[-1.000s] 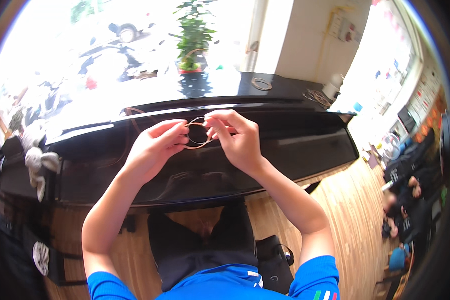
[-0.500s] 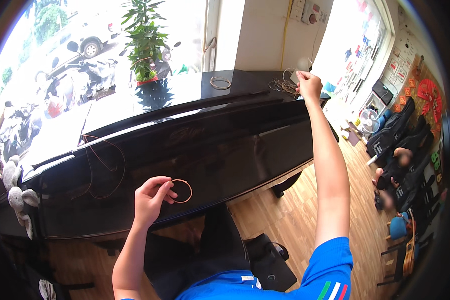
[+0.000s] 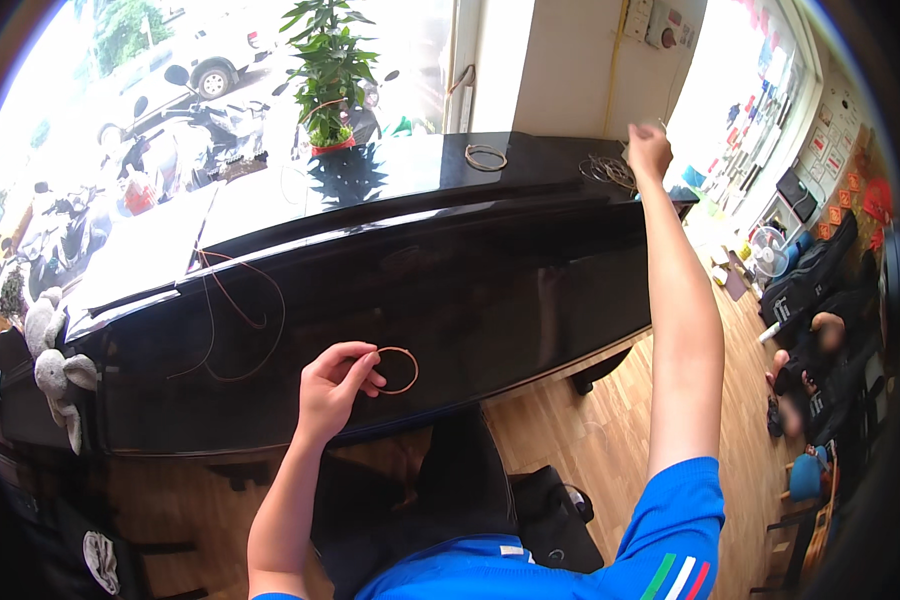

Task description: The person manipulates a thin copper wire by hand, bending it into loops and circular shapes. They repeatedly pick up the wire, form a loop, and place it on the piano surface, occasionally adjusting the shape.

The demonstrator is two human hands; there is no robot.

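Note:
My left hand is closed in a pinch on a small copper-coloured coil of wire, held in front of the upright black piano. At the far right, my right hand is raised above the piano's end with its fingers drawn together. Whatever those fingers hold is too blurred to make out. Just left of that hand, a tangle of thin wire lies on the piano top. Another wire coil rests farther left on the same glossy top.
The black piano spans the view. Loose wire hangs over its front at left. A potted plant stands on top by the window. A grey plush toy sits at the left end. A black bag is on the floor.
The view has turned slightly left, so things appear farther right. My right hand has risen a little, and the wire loop upright beside it no longer shows. My left hand keeps its coil.

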